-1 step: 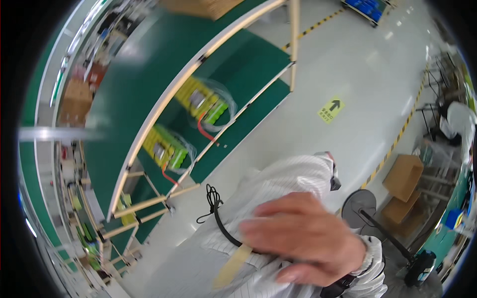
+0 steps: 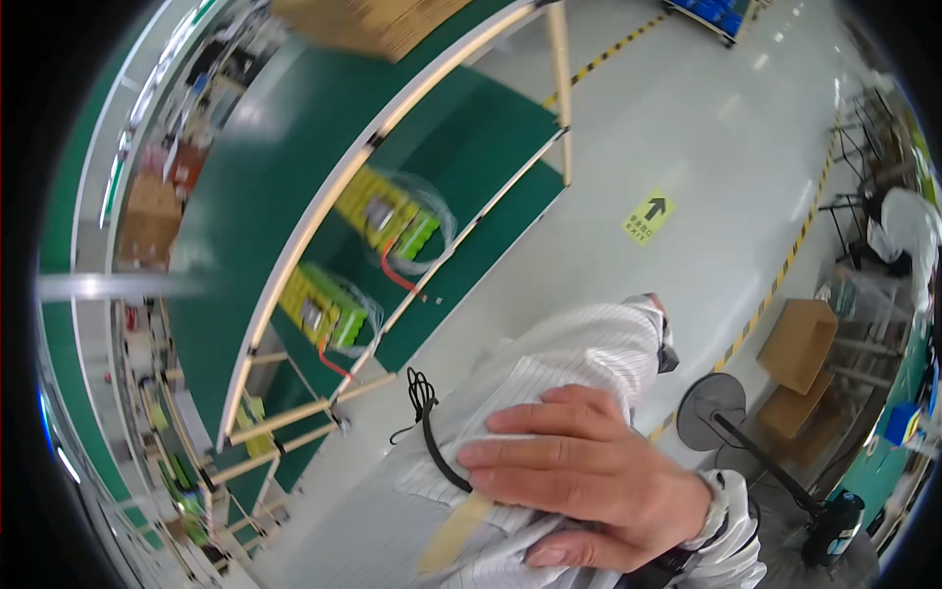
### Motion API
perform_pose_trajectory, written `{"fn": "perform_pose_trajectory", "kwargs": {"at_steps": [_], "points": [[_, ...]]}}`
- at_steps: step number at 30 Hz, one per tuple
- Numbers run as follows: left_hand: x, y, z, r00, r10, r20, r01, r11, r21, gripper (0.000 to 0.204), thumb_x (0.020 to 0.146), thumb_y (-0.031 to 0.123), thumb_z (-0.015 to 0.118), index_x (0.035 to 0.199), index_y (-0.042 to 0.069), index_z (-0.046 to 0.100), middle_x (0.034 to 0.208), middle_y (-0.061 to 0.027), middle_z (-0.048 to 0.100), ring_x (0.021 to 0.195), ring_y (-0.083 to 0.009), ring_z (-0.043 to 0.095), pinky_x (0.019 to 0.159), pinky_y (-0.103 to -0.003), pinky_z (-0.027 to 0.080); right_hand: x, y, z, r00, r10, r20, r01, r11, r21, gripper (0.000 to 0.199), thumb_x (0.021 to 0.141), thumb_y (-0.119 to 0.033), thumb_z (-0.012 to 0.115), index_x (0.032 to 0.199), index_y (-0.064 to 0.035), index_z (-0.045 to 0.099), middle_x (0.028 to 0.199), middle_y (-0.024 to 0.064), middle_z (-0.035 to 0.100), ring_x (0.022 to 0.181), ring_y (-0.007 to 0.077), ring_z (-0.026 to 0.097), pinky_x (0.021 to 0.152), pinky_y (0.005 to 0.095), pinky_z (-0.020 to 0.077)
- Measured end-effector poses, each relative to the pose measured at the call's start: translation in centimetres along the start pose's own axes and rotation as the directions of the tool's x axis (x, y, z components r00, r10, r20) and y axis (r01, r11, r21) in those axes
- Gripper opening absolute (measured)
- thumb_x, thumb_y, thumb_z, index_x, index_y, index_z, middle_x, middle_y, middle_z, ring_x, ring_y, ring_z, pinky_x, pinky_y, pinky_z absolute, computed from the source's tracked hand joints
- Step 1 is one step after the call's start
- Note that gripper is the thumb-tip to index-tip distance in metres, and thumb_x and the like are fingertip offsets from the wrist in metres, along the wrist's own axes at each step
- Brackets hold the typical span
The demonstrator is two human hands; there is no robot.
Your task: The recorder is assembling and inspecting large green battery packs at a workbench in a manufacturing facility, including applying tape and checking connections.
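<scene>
My right hand (image 2: pixel 589 481) comes in from the lower right with its back up. Its fingers are stretched out over the white striped sleeve (image 2: pixel 540 383) of my left arm. Beneath the fingertips shows the upper end of a pale yellow strip (image 2: pixel 456 530), like tape, lying on the cloth. A black cable (image 2: pixel 437 447) curves up from the fingertips and ends in a looped bundle. My left arm reaches forward to the right; only a sliver of my left hand (image 2: pixel 659 304) shows past the cuff, its fingers hidden. A dark item sits at that cuff.
On the left, a green bench (image 2: pixel 245 167) with a pale tube frame holds two yellow-green packs (image 2: pixel 383 216) with red leads and clear tubing. A cardboard box (image 2: pixel 392 25) stands farther up. At right are a round stand base (image 2: pixel 711 412), open cartons (image 2: pixel 800 344) and a yellow-black floor line.
My right hand was blurred and a little higher; now it is sharp, slightly lower and farther left, with fingers flatter on the sleeve. The view has shifted slightly.
</scene>
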State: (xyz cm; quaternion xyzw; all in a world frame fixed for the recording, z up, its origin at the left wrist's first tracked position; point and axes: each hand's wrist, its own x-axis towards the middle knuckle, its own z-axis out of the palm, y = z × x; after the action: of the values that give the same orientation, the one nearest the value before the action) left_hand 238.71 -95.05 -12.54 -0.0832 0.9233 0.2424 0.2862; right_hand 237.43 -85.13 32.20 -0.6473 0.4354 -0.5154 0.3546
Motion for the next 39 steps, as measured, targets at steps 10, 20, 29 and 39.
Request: {"fn": "perform_pose_trajectory", "kwargs": {"at_steps": [10, 20, 29, 39], "points": [[21.3, 16.1, -9.5, 0.973, 0.205, 0.103, -0.218, 0.967, 0.131, 0.036, 0.087, 0.032, 0.062, 0.111, 0.009, 0.073, 0.113, -0.0193, 0.071, 0.107, -0.0373, 0.066, 0.09, -0.052, 0.051, -11.0, 2.7, -26.2, 0.951, -0.03, -0.308, -0.007, 0.993, -0.121, 0.034, 0.094, -0.027, 0.066, 0.107, 0.0044, 0.069, 0.109, 0.019, 0.067, 0.101, 0.0366, 0.063, 0.092, 0.0446, 0.0468], [44.7, 30.3, -16.6, 0.85, 0.399, 0.344, -0.485, 0.848, 0.216, 0.036, 0.088, 0.033, 0.061, 0.112, 0.01, 0.073, 0.115, -0.0199, 0.07, 0.109, -0.0377, 0.065, 0.091, -0.052, 0.051, -7.5, 5.8, -48.0, 0.933, 0.348, 0.095, -0.341, 0.937, -0.077, 0.069, 0.097, -0.056, 0.042, 0.087, 0.0073, 0.07, 0.086, 0.0283, 0.068, 0.086, 0.0434, 0.066, 0.082, 0.0522, 0.05], [66.6, 36.9, -31.6, 0.789, 0.367, 0.494, -0.538, 0.799, 0.266, 0.036, 0.088, 0.034, 0.061, 0.114, 0.011, 0.073, 0.116, -0.0205, 0.069, 0.111, -0.0381, 0.064, 0.092, -0.052, 0.051, 0.8, 12.9, -65.5, 0.856, -0.516, -0.001, 0.462, 0.767, -0.445, 0.032, 0.088, -0.029, 0.066, 0.082, 0.0001, 0.075, 0.077, 0.0208, 0.069, 0.066, 0.0345, 0.06, 0.065, 0.0523, 0.0466], [87.2, 49.3, -71.1, 0.802, 0.342, 0.49, -0.597, 0.442, 0.669, 0.047, 0.086, 0.033, 0.065, 0.126, 0.009, 0.063, 0.121, -0.0179, 0.067, 0.114, -0.0372, 0.062, 0.098, -0.048, 0.049, -15.4, 10.2, -92.3, 0.862, -0.495, -0.109, 0.331, 0.713, -0.617, 0.043, 0.086, -0.041, 0.066, 0.104, -0.0018, 0.069, 0.097, 0.0147, 0.068, 0.096, 0.0336, 0.063, 0.084, 0.049, 0.0494]]}}
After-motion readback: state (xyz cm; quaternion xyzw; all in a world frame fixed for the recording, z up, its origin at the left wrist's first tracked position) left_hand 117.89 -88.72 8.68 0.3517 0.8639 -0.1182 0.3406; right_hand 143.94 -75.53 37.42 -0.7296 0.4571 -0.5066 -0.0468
